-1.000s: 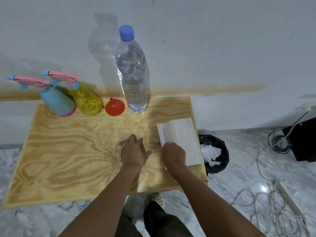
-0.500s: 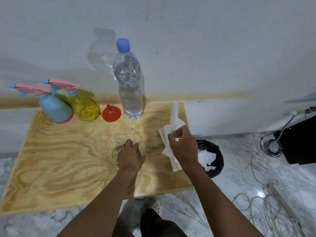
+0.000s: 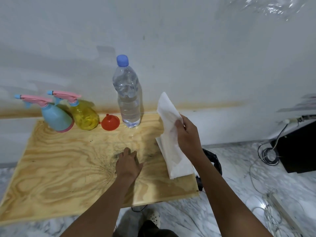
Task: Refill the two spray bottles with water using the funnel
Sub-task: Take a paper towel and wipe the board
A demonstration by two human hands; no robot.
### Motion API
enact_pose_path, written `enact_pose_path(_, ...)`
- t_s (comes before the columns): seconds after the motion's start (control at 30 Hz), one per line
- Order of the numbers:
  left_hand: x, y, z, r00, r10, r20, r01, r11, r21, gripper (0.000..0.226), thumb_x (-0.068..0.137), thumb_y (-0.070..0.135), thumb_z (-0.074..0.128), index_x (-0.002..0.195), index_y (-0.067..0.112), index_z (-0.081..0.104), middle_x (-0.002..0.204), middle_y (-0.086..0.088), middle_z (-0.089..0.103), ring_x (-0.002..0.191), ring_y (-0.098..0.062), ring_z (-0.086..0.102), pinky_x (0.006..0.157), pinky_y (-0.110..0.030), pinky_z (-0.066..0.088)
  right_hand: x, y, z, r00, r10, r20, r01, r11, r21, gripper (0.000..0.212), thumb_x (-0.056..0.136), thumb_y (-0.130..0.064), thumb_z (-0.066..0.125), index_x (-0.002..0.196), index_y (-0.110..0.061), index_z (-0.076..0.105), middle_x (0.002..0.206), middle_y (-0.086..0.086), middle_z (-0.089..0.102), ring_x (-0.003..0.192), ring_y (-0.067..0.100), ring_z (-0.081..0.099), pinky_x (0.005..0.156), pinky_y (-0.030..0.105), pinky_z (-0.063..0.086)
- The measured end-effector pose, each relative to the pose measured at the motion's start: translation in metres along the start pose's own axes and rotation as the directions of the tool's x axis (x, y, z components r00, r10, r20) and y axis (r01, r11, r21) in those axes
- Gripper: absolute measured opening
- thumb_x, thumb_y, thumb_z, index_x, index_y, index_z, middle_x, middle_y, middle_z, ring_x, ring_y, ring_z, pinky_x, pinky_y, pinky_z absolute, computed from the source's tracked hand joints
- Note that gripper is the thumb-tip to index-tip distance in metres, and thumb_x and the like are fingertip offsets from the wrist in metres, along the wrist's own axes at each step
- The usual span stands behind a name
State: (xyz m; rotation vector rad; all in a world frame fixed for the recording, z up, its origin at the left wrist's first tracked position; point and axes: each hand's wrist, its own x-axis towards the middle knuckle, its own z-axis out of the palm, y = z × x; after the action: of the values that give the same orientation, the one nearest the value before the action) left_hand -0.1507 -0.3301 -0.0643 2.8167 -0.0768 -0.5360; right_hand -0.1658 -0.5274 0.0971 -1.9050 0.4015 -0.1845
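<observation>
A blue spray bottle (image 3: 55, 117) and a yellow spray bottle (image 3: 84, 116), both with pink trigger heads, stand at the back left of the wooden table (image 3: 59, 165). A red funnel (image 3: 110, 123) lies beside the yellow one. A clear water bottle (image 3: 128, 98) with a blue cap stands upright to the funnel's right. My left hand (image 3: 128, 164) rests flat on the table's middle, fingers apart. My right hand (image 3: 187, 134) holds a white paper towel (image 3: 172, 147) lifted above the table's right edge.
A black-lined waste bin (image 3: 213, 161) with crumpled paper sits on the marble floor by the table's right side. A black box (image 3: 299, 147) and loose cables (image 3: 266, 194) lie further right. The wall rises right behind the table.
My right hand has picked the paper towel up off the table and raised it. My left hand stayed flat in place. The view tilted up.
</observation>
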Motion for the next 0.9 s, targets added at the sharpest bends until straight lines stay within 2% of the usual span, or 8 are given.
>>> enact_pose_path(0.1, 0.001, -0.001, -0.002, 1.000, 0.014, 0.006, -0.014, 1.000, 0.008, 0.065, 0.082, 0.056, 0.068, 0.137, 0.024, 0.053, 0.142, -0.002, 0.035, 0.129, -0.027, 0.037, 0.099, -0.039, 0.048, 0.001, -0.006, 0.006, 0.997, 0.026, 0.066, -0.028, 0.999, 0.031, 0.032, 0.105, -0.026, 0.042, 0.079, -0.017, 0.058, 0.058, -0.014, 0.040, 0.051, 0.002, 0.036, 0.052, 0.018, 0.032)
enact_pose_path(0.27, 0.000, -0.001, -0.022, 1.000, -0.014, 0.021, 0.021, 0.928, -0.372, 0.055, 0.086, 0.054, 0.064, 0.130, 0.021, 0.061, 0.137, -0.003, 0.052, 0.124, -0.026, 0.051, 0.103, -0.040, 0.046, -0.001, -0.013, 0.027, 0.982, -0.006, 0.187, -0.002, 0.999, 0.044, 0.042, 0.102, -0.036, 0.050, 0.090, 0.002, 0.063, 0.057, -0.010, 0.035, 0.051, 0.006, 0.032, 0.047, 0.018, 0.028)
enact_pose_path(0.37, -0.008, 0.006, -0.057, 0.955, -0.106, 0.277, 0.294, 0.466, -0.835, 0.052, 0.094, 0.057, 0.051, 0.112, 0.012, 0.070, 0.111, -0.010, 0.073, 0.095, -0.027, 0.066, 0.095, -0.041, 0.053, -0.003, -0.019, 0.044, 0.969, 0.055, 0.242, -0.084, 0.990, 0.111, 0.046, 0.100, -0.043, 0.053, 0.090, 0.001, 0.062, 0.068, -0.002, 0.044, 0.063, 0.011, 0.040, 0.055, 0.023, 0.033)
enact_pose_path(0.43, -0.019, 0.010, -0.081, 0.879, 0.089, 0.468, 0.461, 0.087, -0.883, 0.056, 0.095, 0.062, 0.045, 0.112, 0.014, 0.070, 0.105, -0.012, 0.074, 0.092, -0.029, 0.067, 0.090, -0.045, 0.055, -0.005, -0.023, 0.057, 0.956, 0.090, 0.281, -0.135, 0.980, 0.148, 0.036, 0.098, -0.045, 0.054, 0.098, -0.012, 0.070, 0.083, 0.005, 0.059, 0.076, 0.013, 0.051, 0.067, 0.029, 0.041)
enact_pose_path(0.5, -0.029, 0.013, -0.097, 0.853, 0.229, 0.470, 0.496, -0.071, -0.866, 0.056, 0.097, 0.060, 0.044, 0.109, 0.012, 0.069, 0.094, -0.012, 0.072, 0.085, -0.027, 0.068, 0.076, -0.040, 0.055, -0.008, -0.026, 0.068, 0.950, 0.098, 0.296, -0.145, 0.980, 0.139, 0.029, 0.099, -0.042, 0.053, 0.099, -0.020, 0.071, 0.095, 0.009, 0.068, 0.083, 0.013, 0.057, 0.074, 0.029, 0.044)
enact_pose_path(0.6, -0.032, 0.020, -0.103, 0.882, 0.229, 0.412, 0.446, -0.122, -0.886, 0.056, 0.098, 0.056, 0.046, 0.120, 0.008, 0.064, 0.091, -0.010, 0.070, 0.082, -0.027, 0.068, 0.075, -0.040, 0.054, -0.011, -0.027, 0.076, 0.956, 0.095, 0.278, -0.121, 0.989, 0.080, 0.034, 0.100, -0.041, 0.052, 0.098, -0.013, 0.070, 0.099, 0.014, 0.068, 0.080, 0.014, 0.058, 0.072, 0.030, 0.044)
enact_pose_path(0.7, -0.029, 0.023, -0.104, 0.899, 0.190, 0.394, 0.416, -0.092, -0.905, 0.048, 0.099, 0.051, 0.047, 0.114, 0.010, 0.066, 0.087, -0.007, 0.071, 0.079, -0.025, 0.068, 0.074, -0.040, 0.053, -0.012, -0.035, 0.079, 0.968, 0.030, 0.251, -0.044, 0.998, 0.050, 0.043, 0.101, -0.039, 0.051, 0.094, 0.001, 0.065, 0.080, 0.022, 0.061, 0.067, 0.013, 0.052, 0.065, 0.031, 0.041)
enact_pose_path(0.9, -0.027, 0.035, -0.102, 0.894, 0.129, 0.428, 0.423, 0.064, -0.904, 0.038, 0.098, 0.041, 0.054, 0.115, 0.010, 0.069, 0.107, -0.016, 0.072, 0.084, -0.026, 0.069, 0.073, -0.040, 0.060, -0.005, -0.091, 0.055, 0.982, -0.185, 0.046, 0.175, 0.970, 0.169, 0.038, 0.103, -0.023, 0.049, 0.066, -0.015, 0.047, 0.061, -0.007, 0.039, 0.052, 0.002, 0.036, 0.048, 0.011, 0.029)
